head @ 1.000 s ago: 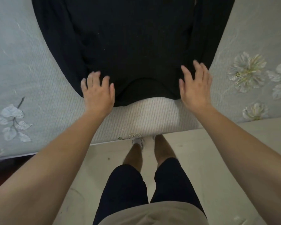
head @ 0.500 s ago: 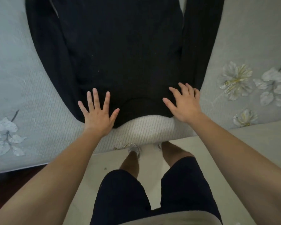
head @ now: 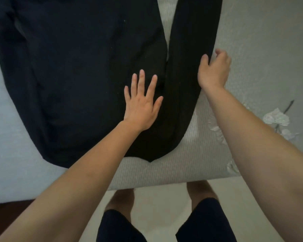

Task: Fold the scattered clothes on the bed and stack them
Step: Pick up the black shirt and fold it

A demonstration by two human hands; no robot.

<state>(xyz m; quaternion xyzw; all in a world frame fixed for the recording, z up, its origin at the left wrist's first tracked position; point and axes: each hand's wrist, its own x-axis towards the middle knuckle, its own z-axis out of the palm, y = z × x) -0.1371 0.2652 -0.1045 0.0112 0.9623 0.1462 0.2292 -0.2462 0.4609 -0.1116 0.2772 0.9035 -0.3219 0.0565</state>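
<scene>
Sweater (head: 77, 75) flat, long axis running away, shoulders nearest

Dark navy shorts (head: 205, 222) — bare forearms (head: 87, 172), bare knees (head: 121, 198).

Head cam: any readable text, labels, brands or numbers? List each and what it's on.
None: nothing in this view can be read.
black sweater: no tag, logo or print shows, also none on the sleeve whose edge the right hand grips.
bedspread: flower pattern only, no writing.
dark shorts: plain, no label visible.
</scene>
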